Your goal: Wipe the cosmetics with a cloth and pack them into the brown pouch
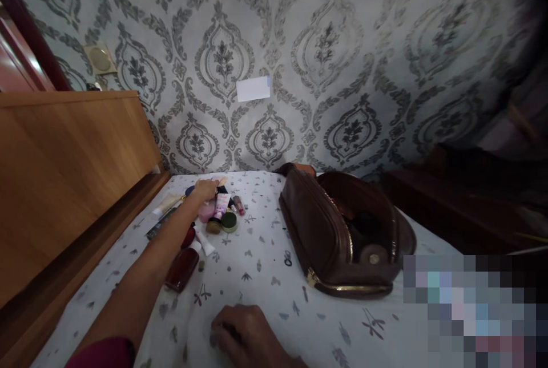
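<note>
My left hand [206,189] reaches into a cluster of cosmetics at the back left, fingers curled at its far side; what they grip, if anything, is hidden. Around it are a white-and-pink tube [222,205], a pink item [207,210], a round jar with a green lid [229,221], a brush with brown bristles [213,226] and a lipstick-like tube [238,205]. Nearer me lie a dark red bottle [183,268] and a small white tube [206,243]. Low in the middle, my right hand [246,331] is loosely closed above the cloth, nothing visible in it.
A brown bag [317,231] with a gold zipper stands unzipped on the right, dark items inside. The patterned white cloth [261,276] runs back to a wallpapered wall [274,60]. A wooden panel [77,185] borders the left. Dark furniture [445,208] is at right.
</note>
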Available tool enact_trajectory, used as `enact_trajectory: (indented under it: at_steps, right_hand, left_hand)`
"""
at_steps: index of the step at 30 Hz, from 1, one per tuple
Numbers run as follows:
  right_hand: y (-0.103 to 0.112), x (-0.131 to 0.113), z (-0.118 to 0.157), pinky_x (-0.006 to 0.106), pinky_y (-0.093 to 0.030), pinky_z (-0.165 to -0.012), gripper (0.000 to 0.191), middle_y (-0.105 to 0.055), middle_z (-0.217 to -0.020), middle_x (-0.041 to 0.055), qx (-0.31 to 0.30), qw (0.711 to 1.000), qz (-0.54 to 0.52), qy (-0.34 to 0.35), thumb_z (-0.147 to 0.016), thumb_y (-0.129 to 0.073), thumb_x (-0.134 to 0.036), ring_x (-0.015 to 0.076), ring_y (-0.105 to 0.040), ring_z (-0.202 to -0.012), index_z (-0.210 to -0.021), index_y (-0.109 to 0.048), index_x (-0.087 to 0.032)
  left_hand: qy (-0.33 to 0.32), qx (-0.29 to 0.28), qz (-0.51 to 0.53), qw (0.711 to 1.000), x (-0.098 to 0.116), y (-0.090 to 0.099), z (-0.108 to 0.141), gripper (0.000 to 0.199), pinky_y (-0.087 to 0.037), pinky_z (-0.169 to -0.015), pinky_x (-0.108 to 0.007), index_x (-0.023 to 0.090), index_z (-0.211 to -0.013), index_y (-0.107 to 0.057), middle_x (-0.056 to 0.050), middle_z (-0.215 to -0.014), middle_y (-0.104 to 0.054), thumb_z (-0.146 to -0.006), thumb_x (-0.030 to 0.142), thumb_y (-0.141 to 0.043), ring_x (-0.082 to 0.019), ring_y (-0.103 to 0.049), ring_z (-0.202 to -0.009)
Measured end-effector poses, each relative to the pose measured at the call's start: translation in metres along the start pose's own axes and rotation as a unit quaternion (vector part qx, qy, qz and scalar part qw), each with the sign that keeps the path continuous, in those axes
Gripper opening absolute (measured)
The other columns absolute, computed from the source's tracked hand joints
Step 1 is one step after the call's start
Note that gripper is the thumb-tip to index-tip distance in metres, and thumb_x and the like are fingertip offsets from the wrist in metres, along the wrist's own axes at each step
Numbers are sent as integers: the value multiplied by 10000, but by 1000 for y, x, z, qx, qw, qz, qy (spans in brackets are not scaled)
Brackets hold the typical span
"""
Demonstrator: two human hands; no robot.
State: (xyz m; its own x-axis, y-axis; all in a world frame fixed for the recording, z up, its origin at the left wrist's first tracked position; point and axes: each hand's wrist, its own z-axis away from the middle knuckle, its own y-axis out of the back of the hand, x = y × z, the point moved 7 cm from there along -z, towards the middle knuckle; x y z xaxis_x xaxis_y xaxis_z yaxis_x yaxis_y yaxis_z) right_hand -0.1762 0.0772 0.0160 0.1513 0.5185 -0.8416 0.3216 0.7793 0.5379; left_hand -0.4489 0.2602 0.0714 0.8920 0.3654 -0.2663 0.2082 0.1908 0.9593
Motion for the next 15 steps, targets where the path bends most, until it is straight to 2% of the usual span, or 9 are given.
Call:
enact_trajectory:
  at_steps: [6,10,15]
  right_hand:
    - [1,-2,2,220,-446,-655,235,-741,-781,39,13,1000,0,16,-804,-524,-109,141,-651,-691,-871,-740,-175]
    - [0,-2,2,223,-450,-663,233,-747,-792,44,17,999,6,35,-811,-522,-116,146,-657,-700,-868,-740,-175]
    - [-1,1,2,221,-451,-676,236,-746,-803,45,24,999,10,43,-807,-517,-115,148,-660,-714,-876,-735,-172]
  left_hand:
    - [-15,-101,-1,995,-1,3,2,335,-535,-859,-426,173,-1198,-571,-89,-1210,-597,-909,341,-586,-218,-614,-1028]
    - [-24,-95,19,995,5,8,5,343,-533,-863,-432,171,-1206,-566,-92,-1215,-594,-912,348,-579,-220,-613,-1032]
    - [-63,-91,60,992,28,3,9,354,-527,-874,-443,167,-1207,-566,-94,-1218,-594,-912,363,-576,-225,-609,-1041]
